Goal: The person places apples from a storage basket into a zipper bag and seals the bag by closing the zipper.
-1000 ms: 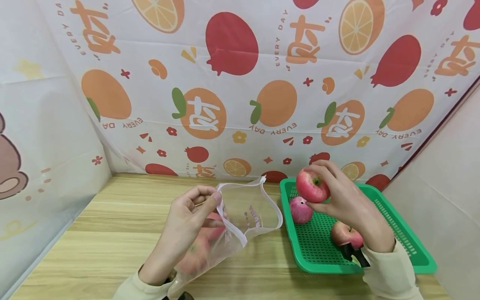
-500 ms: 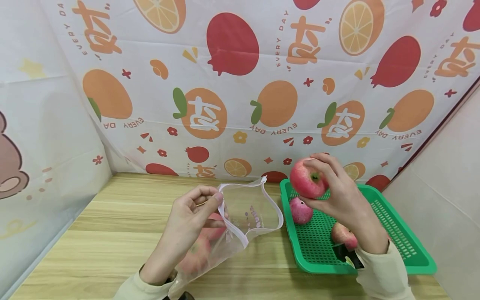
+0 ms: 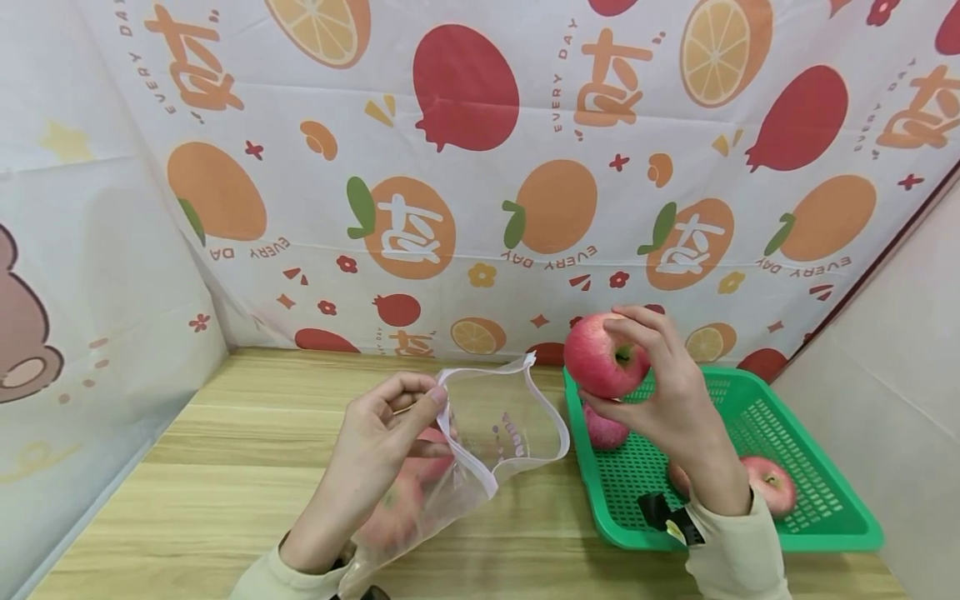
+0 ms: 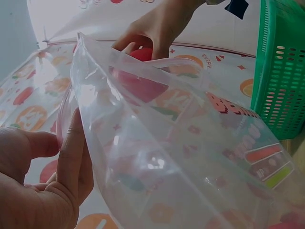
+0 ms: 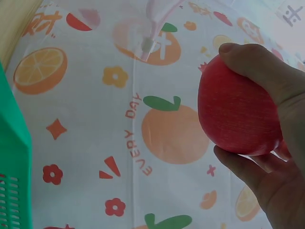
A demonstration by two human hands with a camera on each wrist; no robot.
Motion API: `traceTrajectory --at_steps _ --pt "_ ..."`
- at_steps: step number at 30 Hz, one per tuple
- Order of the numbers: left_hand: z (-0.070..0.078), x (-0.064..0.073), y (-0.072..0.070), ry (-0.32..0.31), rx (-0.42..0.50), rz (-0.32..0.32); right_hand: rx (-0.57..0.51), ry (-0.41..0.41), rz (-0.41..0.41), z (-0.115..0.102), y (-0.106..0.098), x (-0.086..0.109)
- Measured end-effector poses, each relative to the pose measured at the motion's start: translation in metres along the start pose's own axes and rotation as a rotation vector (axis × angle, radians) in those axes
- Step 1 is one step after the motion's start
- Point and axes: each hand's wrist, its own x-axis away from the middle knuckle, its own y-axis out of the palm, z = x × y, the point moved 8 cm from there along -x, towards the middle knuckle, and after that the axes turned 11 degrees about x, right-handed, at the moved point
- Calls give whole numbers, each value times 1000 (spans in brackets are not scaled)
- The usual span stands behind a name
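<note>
My left hand [image 3: 393, 433] pinches the pale zip edge of a clear plastic zip bag [image 3: 517, 417], whose mouth stands wide. Inside the bag, red apples [image 3: 393, 508] show through the film beside the left wrist. My right hand [image 3: 671, 392] grips another red apple [image 3: 603, 357], raised over the left rim of a green basket [image 3: 600, 508] and right of the bag's mouth. The right wrist view shows the thumb on one side of this apple [image 5: 238, 109] and fingers on the other. Seen from the left wrist, the bag [image 4: 143, 157] partly veils the held apple.
More apples lie in the basket: a purplish-red one [image 3: 603, 429] at its left wall and a pink one [image 3: 771, 486] at the right, with another mostly behind the right wrist. Wood-grain table [image 3: 247, 467] spreads leftward. A fruit-printed cloth [image 3: 480, 208] hangs close behind.
My right hand has carried its apple left, from over the basket toward the bag's mouth. The pink apple at the basket's right has come into view. The left hand and bag stay nearly still.
</note>
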Motion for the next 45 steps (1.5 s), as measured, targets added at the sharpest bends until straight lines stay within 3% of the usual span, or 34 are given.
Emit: traceTrajectory --at_steps 15,25,31,45 --pt "0 1 2 -3 -18 -10 -21 81 95 3 -1 13" --pt "-3 0 4 -34 -44 0 -54 78 171 3 -1 23" --pt "-1 2 3 -30 -69 11 -86 45 196 0 0 22" --pt "0 3 4 -19 -78 21 -148 63 254 -7 0 20"
